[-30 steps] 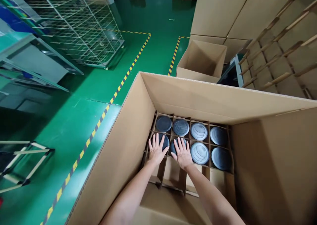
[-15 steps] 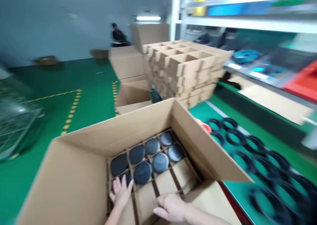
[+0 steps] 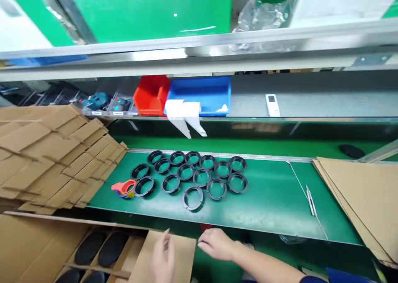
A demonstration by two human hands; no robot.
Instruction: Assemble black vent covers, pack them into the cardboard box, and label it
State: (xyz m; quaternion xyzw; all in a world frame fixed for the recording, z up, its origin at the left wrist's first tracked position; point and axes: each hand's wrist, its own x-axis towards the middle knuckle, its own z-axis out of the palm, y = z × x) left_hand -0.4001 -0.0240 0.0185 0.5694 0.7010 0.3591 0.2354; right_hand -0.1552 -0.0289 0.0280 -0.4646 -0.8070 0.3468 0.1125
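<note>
My left hand (image 3: 164, 256) is smeared by motion over the carton's flap (image 3: 183, 250); whether its fingers grip anything cannot be made out. To its right, beyond the flap's edge, my right hand (image 3: 214, 243) is curled closed in front of the bench, and nothing shows in its fingers. Below left stands the open cardboard carton (image 3: 40, 245), its cells holding round black parts (image 3: 113, 248). Several black rings (image 3: 193, 198) lie in loose rows on the green bench (image 3: 267, 208), ahead of both hands.
Stacked cardboard dividers (image 3: 56, 154) fill the left end. Red and orange ring-shaped pieces (image 3: 128, 187) lie beside the rings. A utility knife (image 3: 310, 201) and cardboard sheets (image 3: 360, 200) are to the right. Above, a shelf carries a red bin (image 3: 151, 94), blue bin (image 3: 202, 94) and white remote (image 3: 272, 105).
My view has swung right from the carton to the bench. Both hands have come up out of the carton's inside. The right hand has moved toward the bench's front edge.
</note>
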